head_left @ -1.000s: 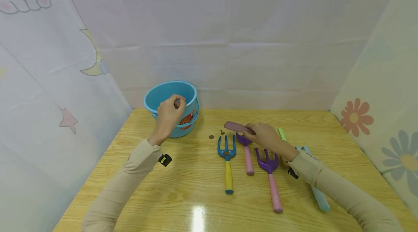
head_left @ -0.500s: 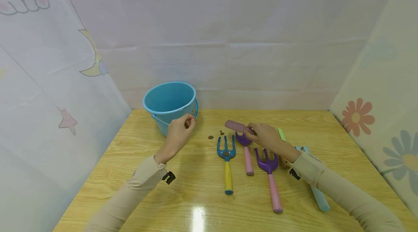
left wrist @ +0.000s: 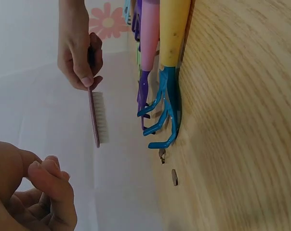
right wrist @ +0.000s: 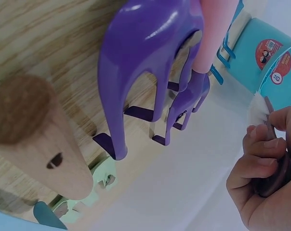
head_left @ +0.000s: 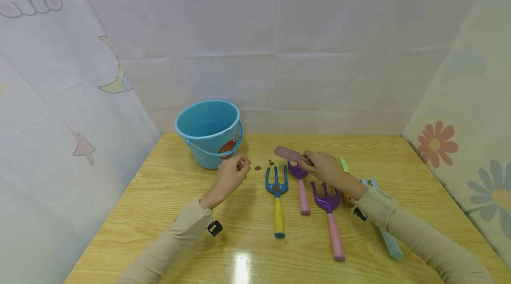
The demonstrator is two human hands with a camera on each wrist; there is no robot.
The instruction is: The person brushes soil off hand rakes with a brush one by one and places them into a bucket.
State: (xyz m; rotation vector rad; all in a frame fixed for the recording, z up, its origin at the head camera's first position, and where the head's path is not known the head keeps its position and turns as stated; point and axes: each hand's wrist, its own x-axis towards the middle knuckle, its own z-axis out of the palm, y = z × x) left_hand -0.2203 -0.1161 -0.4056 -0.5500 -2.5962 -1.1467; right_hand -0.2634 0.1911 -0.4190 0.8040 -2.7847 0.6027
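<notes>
My right hand [head_left: 322,167] grips a mauve brush [head_left: 287,153] by its dark handle, raised over the far ends of the garden tools. White bristles [left wrist: 102,118] show in the left wrist view. Just in front of the blue bucket [head_left: 207,144], my left hand [head_left: 230,176] hovers with fingers curled; nothing shows between them. To its right lie small brown dirt bits [head_left: 257,168]. A blue hand fork [head_left: 278,204] with a yellow handle has a brown clump on it. Beside it are a purple tool [head_left: 303,193] with a pink handle and a purple fork [head_left: 330,219].
Farther right, a light green tool [head_left: 344,165] and a pale blue tool [head_left: 391,242] lie partly behind my right arm. A wooden handle end [right wrist: 44,134] stands out in the right wrist view. Printed cloth [head_left: 255,53] walls the wooden table [head_left: 191,248] on three sides.
My left hand has come from over the bucket's rim toward me and to the right, down near the dirt bits. My right hand and the brush have hardly moved.
</notes>
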